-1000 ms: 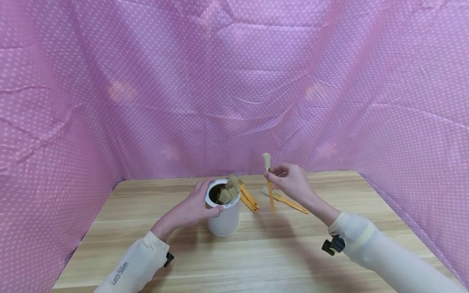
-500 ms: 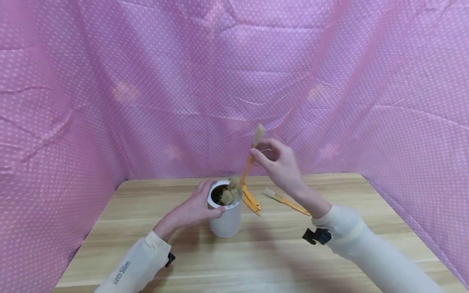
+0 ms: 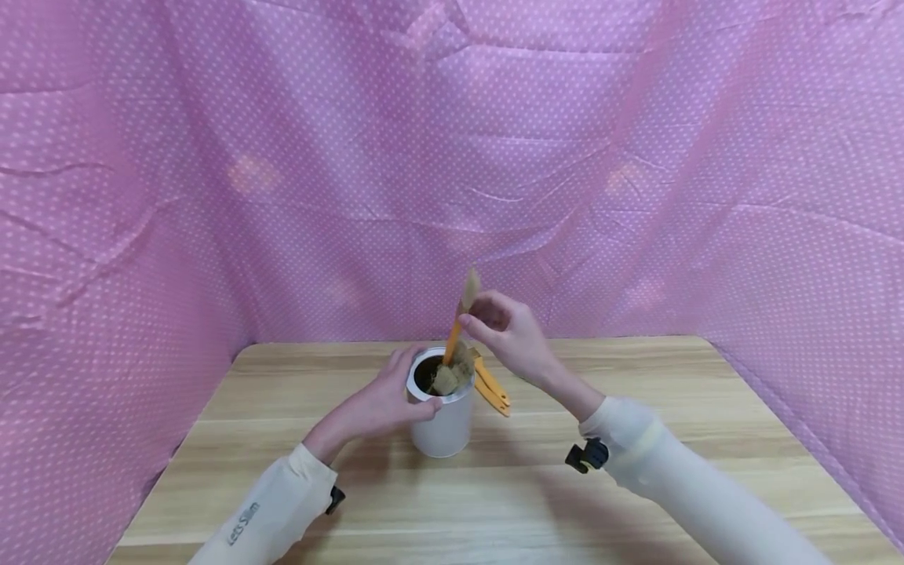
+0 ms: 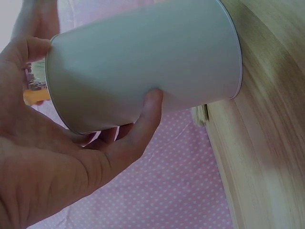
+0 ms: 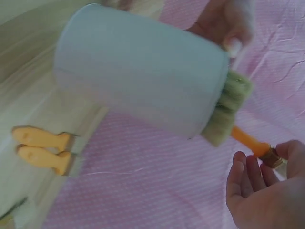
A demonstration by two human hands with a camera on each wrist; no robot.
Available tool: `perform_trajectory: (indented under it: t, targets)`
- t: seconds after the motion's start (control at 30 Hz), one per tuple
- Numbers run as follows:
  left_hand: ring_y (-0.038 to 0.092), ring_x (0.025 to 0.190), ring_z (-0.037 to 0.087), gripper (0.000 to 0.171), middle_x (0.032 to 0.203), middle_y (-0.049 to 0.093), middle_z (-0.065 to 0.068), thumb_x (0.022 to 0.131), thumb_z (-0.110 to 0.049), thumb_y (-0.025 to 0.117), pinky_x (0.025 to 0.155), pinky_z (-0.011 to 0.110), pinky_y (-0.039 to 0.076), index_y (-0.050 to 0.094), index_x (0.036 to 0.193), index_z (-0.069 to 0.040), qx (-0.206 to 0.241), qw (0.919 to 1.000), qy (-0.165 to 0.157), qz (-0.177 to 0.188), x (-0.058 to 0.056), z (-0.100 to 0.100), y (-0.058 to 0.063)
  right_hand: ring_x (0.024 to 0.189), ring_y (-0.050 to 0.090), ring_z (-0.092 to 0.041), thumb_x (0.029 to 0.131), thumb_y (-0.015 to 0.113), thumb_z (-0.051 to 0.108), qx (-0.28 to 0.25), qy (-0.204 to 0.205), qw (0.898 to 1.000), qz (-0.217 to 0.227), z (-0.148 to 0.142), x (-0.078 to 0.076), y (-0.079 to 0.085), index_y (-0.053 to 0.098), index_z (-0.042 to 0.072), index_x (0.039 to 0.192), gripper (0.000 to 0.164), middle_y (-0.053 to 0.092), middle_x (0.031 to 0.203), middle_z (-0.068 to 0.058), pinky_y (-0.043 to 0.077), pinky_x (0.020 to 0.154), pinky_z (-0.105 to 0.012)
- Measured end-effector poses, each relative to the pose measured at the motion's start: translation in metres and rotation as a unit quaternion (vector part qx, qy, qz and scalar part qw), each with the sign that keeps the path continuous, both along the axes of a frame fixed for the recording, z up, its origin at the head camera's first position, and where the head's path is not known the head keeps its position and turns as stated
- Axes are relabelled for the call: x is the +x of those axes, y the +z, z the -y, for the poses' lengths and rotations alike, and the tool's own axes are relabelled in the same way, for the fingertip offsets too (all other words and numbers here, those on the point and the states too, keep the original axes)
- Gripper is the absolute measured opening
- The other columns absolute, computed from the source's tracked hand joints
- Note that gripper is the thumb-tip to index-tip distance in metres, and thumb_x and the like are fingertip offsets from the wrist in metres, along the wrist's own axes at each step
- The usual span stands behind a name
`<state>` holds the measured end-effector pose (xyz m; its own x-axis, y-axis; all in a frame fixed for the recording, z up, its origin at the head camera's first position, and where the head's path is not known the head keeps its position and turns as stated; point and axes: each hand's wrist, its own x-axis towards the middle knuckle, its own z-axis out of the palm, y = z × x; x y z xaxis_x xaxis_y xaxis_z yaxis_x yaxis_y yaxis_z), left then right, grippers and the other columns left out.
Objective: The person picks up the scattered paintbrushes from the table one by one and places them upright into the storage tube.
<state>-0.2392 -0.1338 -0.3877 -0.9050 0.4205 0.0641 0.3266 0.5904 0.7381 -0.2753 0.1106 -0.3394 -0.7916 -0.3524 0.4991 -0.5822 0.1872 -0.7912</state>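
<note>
A white canister [image 3: 442,428] stands upright on the table with bristle ends of brushes [image 3: 446,382] sticking out of its mouth. My left hand [image 3: 381,400] grips it around the upper side, fingers behind and thumb in front, as the left wrist view [image 4: 105,157] of that hand also shows. My right hand [image 3: 512,337] pinches a paintbrush [image 3: 453,341] near its metal ferrule, bristles up. The orange handle slants down to the canister's mouth, its lower end hidden by the other bristles. In the right wrist view, the handle [image 5: 250,141] meets the bristles at the rim.
Two brushes with orange handles [image 3: 490,384] lie side by side on the wooden table [image 3: 636,447], just right of the canister. Pink dotted cloth [image 3: 438,173] hangs behind and at both sides. Black wrist cameras [image 3: 588,455] sit on the sleeves.
My right hand has lifted the paintbrush and carried it left, then lowered its handle to the canister's mouth. The brush lying at the right is now hidden behind that arm. My left hand keeps its grip.
</note>
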Motion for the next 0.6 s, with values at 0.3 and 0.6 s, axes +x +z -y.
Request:
perform_trajectory:
  t: [0.3,0.6]
  targets:
    - [0.04,0.135,0.031,0.1,0.157,0.025,0.015,0.085,-0.041,0.078,0.106,0.058,0.039,0.02,0.161,-0.011,0.001,1.0,0.004,0.001,-0.002,0.002,0.001,0.102,0.063,-0.027,0.098,0.071,0.02,0.061,0.045,0.997,0.01,-0.002,-0.016,-0.028,0.07,0.008,0.114,0.021,0.069,0.106,-0.002,0.05,0.095,-0.046]
    - [0.04,0.134,0.03,0.101,0.155,0.027,0.013,0.085,-0.043,0.079,0.107,0.057,0.039,0.021,0.161,-0.012,0.001,1.0,0.0,0.003,-0.007,0.003,-0.002,0.106,0.06,-0.038,0.098,0.068,0.005,0.056,0.064,0.996,0.023,0.006,-0.011,-0.028,0.065,-0.005,0.118,0.023,0.067,0.111,-0.015,0.049,0.097,-0.05]
